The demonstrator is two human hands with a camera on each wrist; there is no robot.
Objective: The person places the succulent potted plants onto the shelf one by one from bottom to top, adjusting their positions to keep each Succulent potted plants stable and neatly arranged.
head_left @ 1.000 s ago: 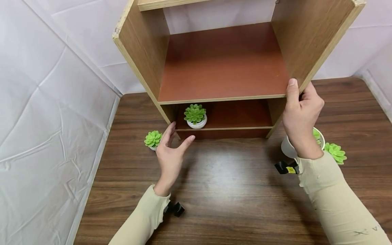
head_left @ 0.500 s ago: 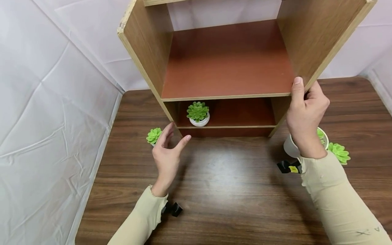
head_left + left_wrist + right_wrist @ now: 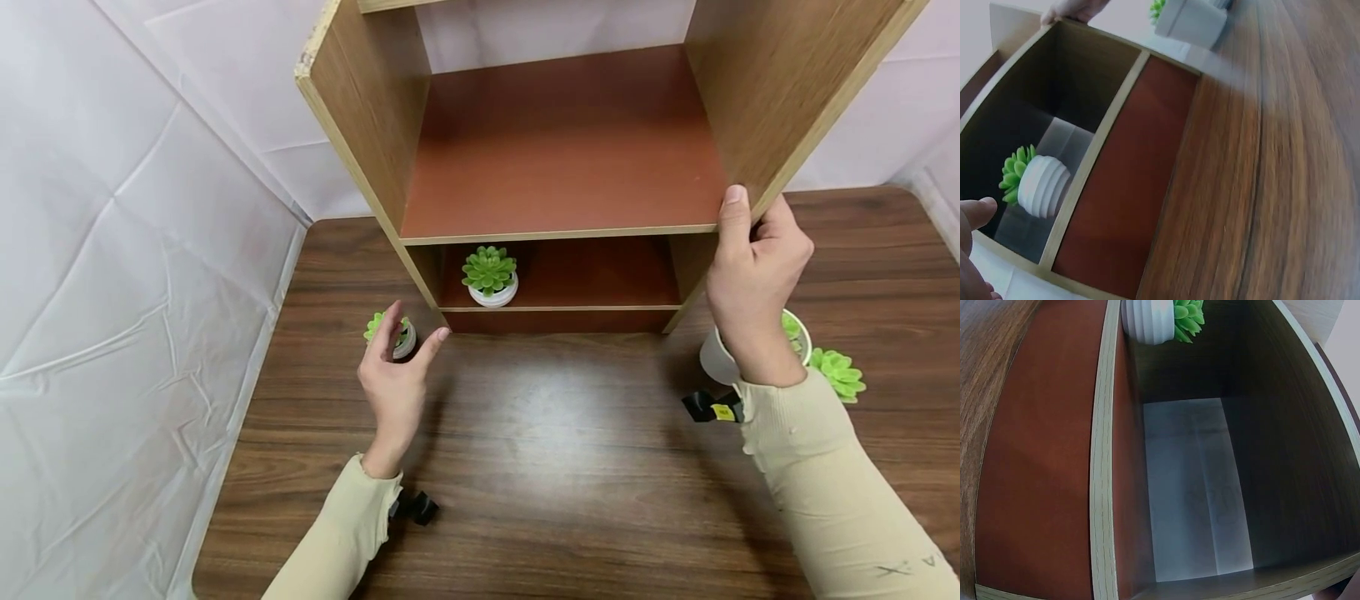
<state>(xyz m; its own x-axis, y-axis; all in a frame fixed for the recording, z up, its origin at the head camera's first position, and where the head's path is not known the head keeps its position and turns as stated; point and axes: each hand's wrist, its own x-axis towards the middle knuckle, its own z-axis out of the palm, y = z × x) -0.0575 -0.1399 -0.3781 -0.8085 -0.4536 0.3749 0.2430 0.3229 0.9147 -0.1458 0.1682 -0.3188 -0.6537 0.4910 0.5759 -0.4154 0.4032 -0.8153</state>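
A wooden shelf unit (image 3: 558, 158) with red-brown boards stands on the table. My right hand (image 3: 757, 283) grips the front edge of its right side panel, thumb inside and fingers round the outside. In the bottom compartment, toward its left, sits a green succulent in a ribbed white pot (image 3: 1044, 186). My left hand (image 3: 393, 392) is off the shelf, at its lower left, thumb and fingers spread and holding nothing. Just beyond those fingers, and partly covered by them, a second small potted succulent (image 3: 405, 343) stands on the table beside the shelf.
To the right of the shelf, a larger white pot (image 3: 720, 358) is partly hidden behind my right wrist. Another green succulent (image 3: 838, 375) shows next to it. White sheeting (image 3: 112, 250) hangs along the left and back of the brown table (image 3: 540, 467).
My left hand has drawn away from the shelf's left panel, moving slightly left toward the small succulent. The right hand keeps its grip. The whole scene shifts slightly right and up in view.
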